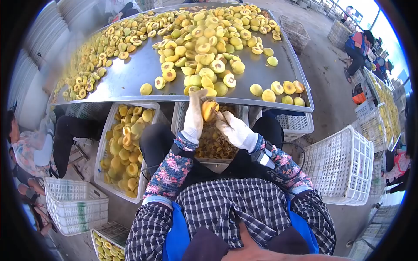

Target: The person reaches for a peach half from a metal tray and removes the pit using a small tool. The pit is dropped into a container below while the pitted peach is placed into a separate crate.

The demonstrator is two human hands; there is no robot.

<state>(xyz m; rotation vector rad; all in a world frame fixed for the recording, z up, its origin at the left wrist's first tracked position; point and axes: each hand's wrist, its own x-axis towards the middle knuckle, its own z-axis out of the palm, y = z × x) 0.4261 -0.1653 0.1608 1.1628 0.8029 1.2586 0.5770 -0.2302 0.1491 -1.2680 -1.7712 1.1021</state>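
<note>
My left hand (194, 114), in a pale glove, is closed round a yellow-orange fruit half (210, 110) just in front of the metal table's near edge. My right hand (235, 131), gloved too, touches the fruit's right side with its fingers pinched together; whether they hold a small tool is too small to tell. Below both hands, a crate (214, 164) between my knees holds brown-orange pits and scraps (211, 145). Many halved yellow-green fruits (204, 48) lie heaped on the metal table (226, 98) ahead.
A crate of yellow fruit halves (126, 148) stands left of my knees. White crates stand at the lower left (76, 206) and right (339, 167). A seated person (32, 145) is at the left; more people (359, 48) sit at the far right.
</note>
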